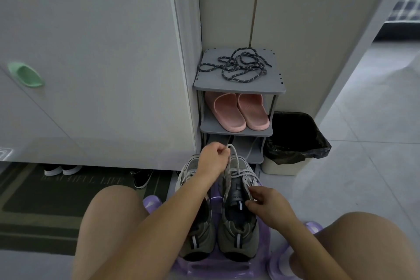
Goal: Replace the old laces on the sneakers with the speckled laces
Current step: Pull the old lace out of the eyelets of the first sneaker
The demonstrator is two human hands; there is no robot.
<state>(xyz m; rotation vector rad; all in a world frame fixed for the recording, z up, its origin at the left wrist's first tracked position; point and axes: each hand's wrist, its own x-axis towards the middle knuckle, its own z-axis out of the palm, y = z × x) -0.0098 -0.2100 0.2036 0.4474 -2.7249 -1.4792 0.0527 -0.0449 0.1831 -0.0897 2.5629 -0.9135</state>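
Facing the grey shoe rack (238, 89), purple stool (204, 266) in front of it, sneakers (200, 233) paired on the stool, my right hand (268, 208) gripping the right sneaker (238, 235), my left hand (211, 161) pinching its old lace (233, 159) up towards the rack, speckled laces (238, 66) heaped on the rack's top shelf

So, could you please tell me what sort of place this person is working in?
Most likely a home entryway: a small grey shoe rack holding pink slippers, more shoes under a white cabinet, and a doormat.

speckled laces (236, 66) on rack (236, 88), sneakers (218, 209) below
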